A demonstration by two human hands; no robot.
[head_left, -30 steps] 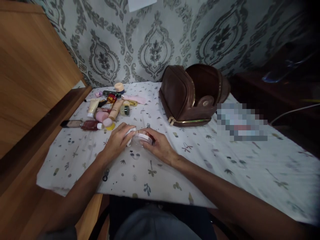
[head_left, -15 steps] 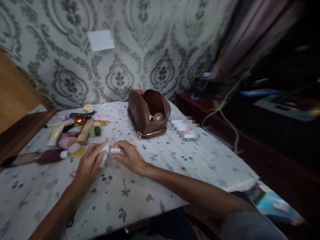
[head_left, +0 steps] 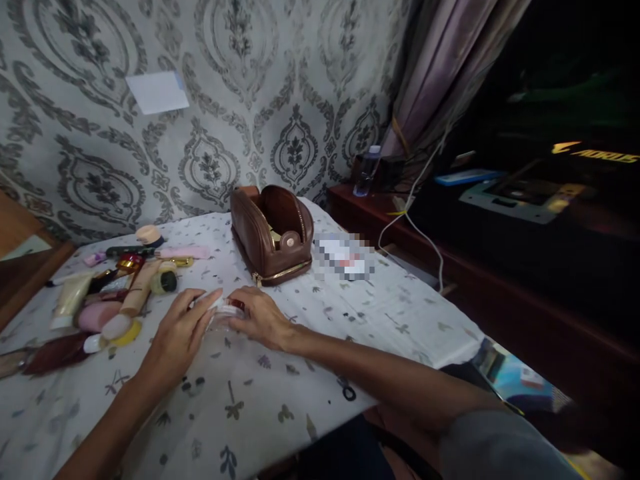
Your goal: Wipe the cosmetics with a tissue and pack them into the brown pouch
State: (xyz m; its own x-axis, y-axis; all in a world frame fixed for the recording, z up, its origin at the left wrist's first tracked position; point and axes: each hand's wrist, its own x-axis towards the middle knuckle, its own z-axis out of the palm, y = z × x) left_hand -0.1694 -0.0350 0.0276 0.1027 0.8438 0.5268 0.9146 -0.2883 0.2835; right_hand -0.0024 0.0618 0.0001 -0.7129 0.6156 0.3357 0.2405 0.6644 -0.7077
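My right hand (head_left: 263, 319) is closed around a small clear jar with a white band and reddish-brown top (head_left: 231, 308), just above the cloth. Close on its left, my left hand (head_left: 177, 327) pinches a crumpled white tissue (head_left: 216, 304) against the jar's side. Its fingers partly hide the tissue. Beyond my right hand stands a brown leather makeup bag (head_left: 270, 240), unzipped, with its top gaping. Left of my hands lie makeup items, among them a dark-capped pot (head_left: 164, 281), a cream tube (head_left: 71, 301) and a pink sponge (head_left: 99, 316).
A patterned white cloth (head_left: 260, 420) covers the table. Right of the bag lies a blurred-out packet (head_left: 347, 257). A water bottle (head_left: 367, 171) and a white cable (head_left: 411, 200) are on the dark red desk (head_left: 345, 198). Wooden furniture (head_left: 30, 273) borders the left.
The view has swung right, so the bag and makeup items appear further left. My hands have come closer together, bringing the tissue against the jar.
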